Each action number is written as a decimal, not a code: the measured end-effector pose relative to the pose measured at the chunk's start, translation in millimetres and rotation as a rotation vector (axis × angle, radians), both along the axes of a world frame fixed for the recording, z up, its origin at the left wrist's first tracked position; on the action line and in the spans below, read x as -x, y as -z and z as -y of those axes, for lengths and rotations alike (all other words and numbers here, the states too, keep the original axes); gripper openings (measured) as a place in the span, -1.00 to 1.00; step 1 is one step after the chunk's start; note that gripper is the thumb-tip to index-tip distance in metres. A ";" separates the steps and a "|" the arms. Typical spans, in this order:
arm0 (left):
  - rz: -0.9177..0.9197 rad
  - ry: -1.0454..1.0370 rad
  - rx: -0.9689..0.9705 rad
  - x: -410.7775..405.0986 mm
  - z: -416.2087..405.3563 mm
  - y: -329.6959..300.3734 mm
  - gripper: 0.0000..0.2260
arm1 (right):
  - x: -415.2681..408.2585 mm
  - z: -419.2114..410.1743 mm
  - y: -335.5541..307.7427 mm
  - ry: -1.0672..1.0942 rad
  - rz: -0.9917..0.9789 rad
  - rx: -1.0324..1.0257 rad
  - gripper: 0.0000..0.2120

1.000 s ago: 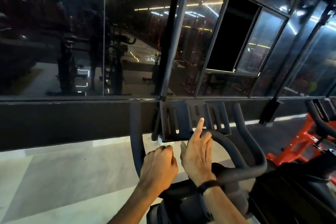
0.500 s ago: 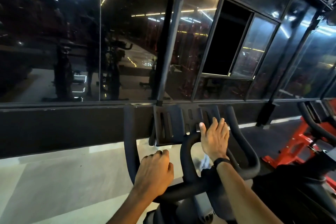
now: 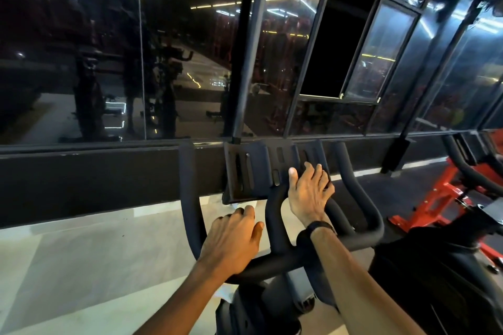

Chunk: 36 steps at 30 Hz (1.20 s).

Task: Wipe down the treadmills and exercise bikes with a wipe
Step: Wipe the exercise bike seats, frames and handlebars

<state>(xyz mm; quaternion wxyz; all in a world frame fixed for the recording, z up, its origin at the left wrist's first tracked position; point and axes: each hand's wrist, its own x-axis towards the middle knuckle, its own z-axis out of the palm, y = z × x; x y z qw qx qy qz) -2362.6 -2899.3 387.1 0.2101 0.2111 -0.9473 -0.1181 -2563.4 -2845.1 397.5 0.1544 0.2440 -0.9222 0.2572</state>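
A black exercise bike stands right in front of me, its handlebar (image 3: 190,198) curving up in several prongs around a slotted black tray (image 3: 245,168). My left hand (image 3: 234,242) grips the handlebar's cross bar, fingers curled over it. My right hand (image 3: 307,193), with a black band on its wrist, lies flat on the right part of the tray, fingers fairly straight and spread. No wipe shows plainly; whether one lies under the right palm I cannot tell.
A dark glass wall (image 3: 109,62) on a low black sill runs close behind the handlebar. A red and black bike (image 3: 441,198) stands to the right. Pale floor (image 3: 81,253) lies on the left.
My right hand has moved forward from the inner handlebar loop up onto the tray. My left hand has stayed on the cross bar.
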 end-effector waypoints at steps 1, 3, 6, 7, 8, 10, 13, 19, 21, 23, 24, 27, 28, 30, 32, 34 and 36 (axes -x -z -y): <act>-0.002 0.000 -0.005 0.0 0.0 0.3 -0.68 | -0.1 -1.0 -0.5 -0.002 0.007 -0.001 -0.42; -0.003 -0.001 -0.004 -0.1 0.0 0.4 -0.67 | -1.5 -1.8 -1.5 -0.016 0.019 0.004 -0.43; 0.005 -0.014 -0.001 0.4 0.6 1.1 -0.66 | -5.6 -2.5 -1.0 -0.041 0.068 0.027 -0.43; 0.008 -0.020 0.000 0.6 0.9 1.0 -0.66 | -7.0 -2.6 -1.0 -0.047 0.086 0.037 -0.43; 0.007 -0.025 0.000 0.7 1.3 1.0 -0.66 | -8.9 -2.9 -1.2 -0.050 0.100 0.040 -0.42; 0.007 -0.032 -0.002 0.7 1.9 1.5 -0.65 | -14.5 -3.7 -1.0 -0.054 0.113 0.026 -0.41; 0.009 -0.031 -0.003 0.6 2.5 2.3 -0.63 | -29.6 -5.3 -0.6 -0.109 0.131 0.006 -0.40; -0.171 -0.072 -0.069 -6.9 5.3 1.2 -0.77 | -72.5 -7.2 -7.4 -0.304 0.091 0.003 -0.43; -0.313 -0.115 -0.057 -15.7 13.1 1.9 -0.86 | -97.1 -1.3 -4.5 -0.418 -0.002 -0.009 -0.51; -0.469 -0.202 0.019 -30.2 25.4 4.5 -0.90 | -128.4 8.8 -1.1 -0.524 -0.064 0.074 -0.60; -0.531 -0.251 0.022 -44.2 33.5 7.5 -0.86 | -149.3 16.7 1.1 -0.578 -0.058 0.156 -0.63; -0.573 -0.348 0.001 -88.0 60.3 19.6 -0.69 | -208.2 41.4 7.0 -0.764 -0.061 0.363 -0.74; -0.542 -0.379 0.026 -102.1 69.7 29.1 -0.66 | -225.9 49.3 12.1 -0.838 -0.078 0.376 -0.77; -0.435 -0.471 0.053 -132.9 86.2 53.5 -0.64 | -258.8 65.6 26.1 -1.002 -0.016 0.337 -0.77; -0.337 -0.553 -0.048 -163.6 99.1 80.7 -0.62 | -280.0 81.0 50.4 -1.109 0.148 0.278 -0.73; -0.282 -0.610 -0.194 -186.1 105.9 101.1 -0.70 | -284.3 90.8 81.9 -1.084 0.282 0.221 -0.61; -0.207 -0.673 -0.309 -207.2 114.8 123.2 -0.77 | -286.0 103.5 114.9 -1.018 0.365 0.163 -0.51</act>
